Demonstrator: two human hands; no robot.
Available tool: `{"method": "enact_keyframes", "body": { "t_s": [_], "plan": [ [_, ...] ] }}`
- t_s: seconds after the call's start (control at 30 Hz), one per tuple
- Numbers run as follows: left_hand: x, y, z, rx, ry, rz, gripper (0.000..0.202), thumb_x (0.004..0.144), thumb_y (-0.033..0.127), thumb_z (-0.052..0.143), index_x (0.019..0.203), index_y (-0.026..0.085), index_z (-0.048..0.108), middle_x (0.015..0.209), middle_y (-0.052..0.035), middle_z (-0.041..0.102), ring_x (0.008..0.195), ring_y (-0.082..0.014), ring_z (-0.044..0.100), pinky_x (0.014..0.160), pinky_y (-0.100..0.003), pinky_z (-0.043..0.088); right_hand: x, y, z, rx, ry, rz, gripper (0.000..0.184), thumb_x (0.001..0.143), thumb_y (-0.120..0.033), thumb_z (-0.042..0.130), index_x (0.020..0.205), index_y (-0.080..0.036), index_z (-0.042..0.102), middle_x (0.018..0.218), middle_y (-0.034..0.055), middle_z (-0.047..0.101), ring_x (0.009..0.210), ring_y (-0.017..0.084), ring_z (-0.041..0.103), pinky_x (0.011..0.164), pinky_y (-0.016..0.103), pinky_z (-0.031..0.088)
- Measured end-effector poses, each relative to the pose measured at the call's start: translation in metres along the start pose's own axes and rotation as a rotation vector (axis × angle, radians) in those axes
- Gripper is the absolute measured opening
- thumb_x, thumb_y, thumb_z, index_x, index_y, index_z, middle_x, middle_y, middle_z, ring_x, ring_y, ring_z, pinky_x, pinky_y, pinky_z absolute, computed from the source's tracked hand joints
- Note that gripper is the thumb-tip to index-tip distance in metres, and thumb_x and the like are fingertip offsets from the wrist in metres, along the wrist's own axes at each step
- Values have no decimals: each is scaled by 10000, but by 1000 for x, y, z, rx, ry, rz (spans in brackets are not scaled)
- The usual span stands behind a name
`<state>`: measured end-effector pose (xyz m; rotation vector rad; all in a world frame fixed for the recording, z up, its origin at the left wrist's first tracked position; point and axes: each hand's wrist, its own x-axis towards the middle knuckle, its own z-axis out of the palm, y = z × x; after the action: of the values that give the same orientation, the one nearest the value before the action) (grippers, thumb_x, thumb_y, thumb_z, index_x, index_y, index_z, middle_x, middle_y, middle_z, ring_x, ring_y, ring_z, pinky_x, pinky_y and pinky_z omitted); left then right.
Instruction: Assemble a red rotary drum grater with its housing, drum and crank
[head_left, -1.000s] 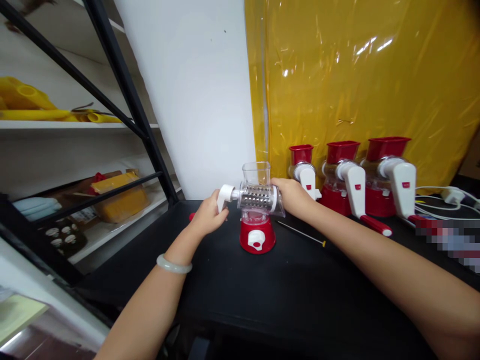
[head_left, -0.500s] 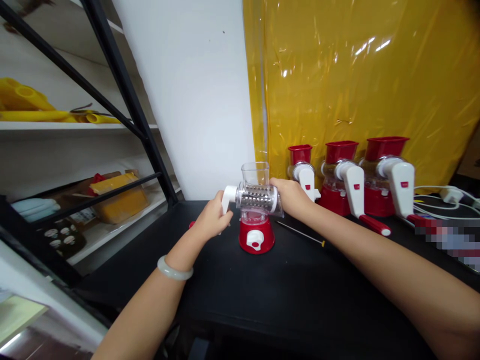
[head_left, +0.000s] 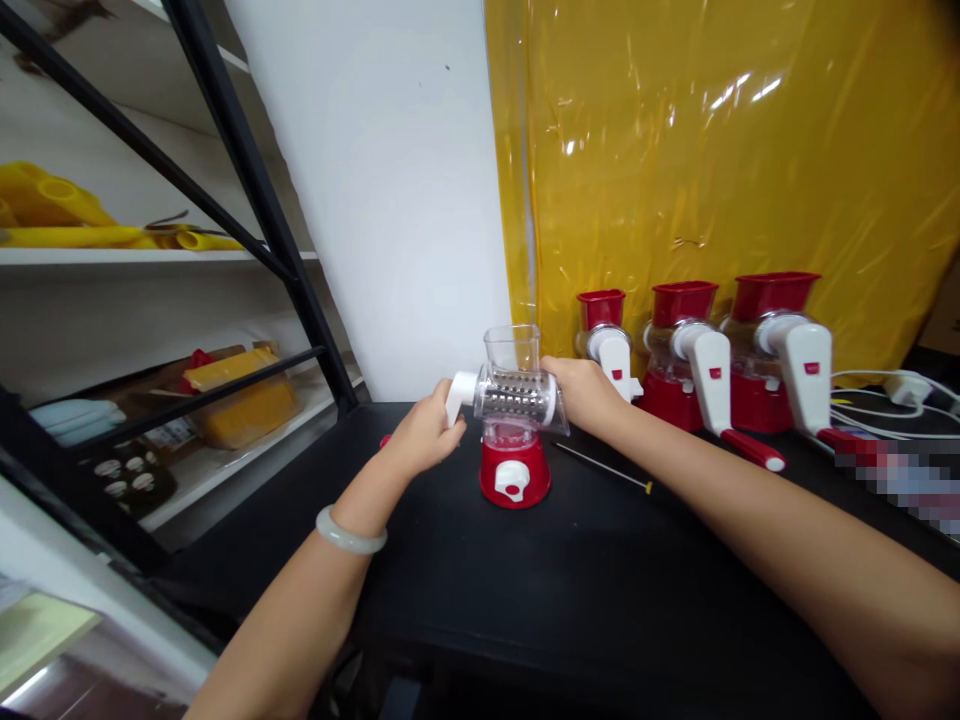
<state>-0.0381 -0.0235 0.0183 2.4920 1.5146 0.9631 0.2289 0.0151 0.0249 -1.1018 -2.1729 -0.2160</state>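
Observation:
A rotary drum grater (head_left: 516,478) stands upright on the black tabletop, with a red base, a clear hopper and a perforated metal drum (head_left: 517,394) lying sideways in its clear housing. My left hand (head_left: 429,428) is closed around the white crank handle (head_left: 460,390) on the drum's left end; a bit of red grip shows behind the hand. At the housing's right end, my right hand (head_left: 577,385) grips the grater from the far side, its fingertips partly hidden. A thin metal rod with a yellow end (head_left: 604,466) lies on the table to the right of the base.
Three more red-and-white rotary graters (head_left: 686,350) stand in a row at the back right, before a yellow plastic curtain (head_left: 712,150). White cables (head_left: 900,395) lie beyond them. A black-framed shelf (head_left: 262,200) with yellow rolls and boxes rises on the left.

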Motion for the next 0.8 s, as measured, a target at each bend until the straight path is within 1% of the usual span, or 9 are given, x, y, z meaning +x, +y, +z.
{"method": "enact_keyframes", "body": {
  "t_s": [0.1, 0.2, 0.27, 0.37, 0.47, 0.57, 0.67, 0.8],
  "plan": [
    [1, 1, 0, -17, -1, -10, 339, 805, 167, 536, 1138, 166, 472, 671, 9, 632, 573, -201, 651, 606, -310, 484, 0, -2, -2, -32, -10, 6, 129, 863, -156, 576, 960, -150, 661, 880, 105, 737, 786, 211, 679, 694, 265, 422],
    [2, 1, 1, -62, -2, 11, 350, 808, 162, 523, 1153, 163, 465, 699, 4, 643, 587, -198, 661, 621, -311, 494, 1, -4, -5, -75, -33, 13, 140, 872, -146, 558, 964, -144, 664, 892, 111, 741, 792, 211, 680, 704, 267, 425],
    [2, 0, 1, -22, 13, 37, 368, 801, 169, 541, 1163, 164, 475, 728, -8, 652, 633, -209, 667, 656, -325, 502, 1, -5, -6, -90, -45, 5, 149, 883, -146, 547, 972, -136, 666, 906, 120, 744, 806, 219, 685, 716, 274, 431],
    [3, -1, 1, 41, 47, 59, 364, 783, 182, 570, 1141, 166, 503, 768, -31, 666, 688, -227, 664, 698, -348, 505, 1, -5, -7, -84, -43, -15, 153, 889, -146, 545, 981, -132, 667, 912, 124, 745, 815, 224, 690, 721, 278, 438],
    [3, -1, 1, 19, 55, 61, 359, 771, 179, 577, 1125, 169, 517, 771, -33, 671, 671, -223, 653, 696, -349, 504, 1, -4, -7, -85, -32, -21, 149, 884, -132, 546, 973, -141, 665, 896, 117, 745, 794, 215, 685, 707, 273, 438],
    [2, 0, 2, 1, 72, 66, 359, 760, 172, 583, 1115, 173, 527, 791, -41, 681, 703, -235, 663, 710, -354, 509, 1, -4, -8, -87, -37, -22, 145, 875, -121, 551, 961, -147, 665, 870, 108, 742, 775, 210, 682, 690, 267, 434],
    [2, 0, 2, -4, 66, 52, 363, 755, 170, 585, 1114, 170, 532, 786, -46, 685, 713, -253, 672, 715, -365, 514, 1, -2, -7, -73, -42, -34, 138, 878, -136, 561, 960, -150, 671, 864, 102, 739, 781, 210, 687, 689, 266, 437],
    [1, -1, 2, 10, 49, 51, 358, 760, 169, 581, 1113, 173, 524, 794, -41, 686, 716, -250, 680, 727, -365, 518, 3, 2, -6, -41, -53, -35, 191, 893, -127, 544, 1028, -150, 677, 920, 108, 746, 838, 218, 699, 728, 276, 462]
  ]
}}
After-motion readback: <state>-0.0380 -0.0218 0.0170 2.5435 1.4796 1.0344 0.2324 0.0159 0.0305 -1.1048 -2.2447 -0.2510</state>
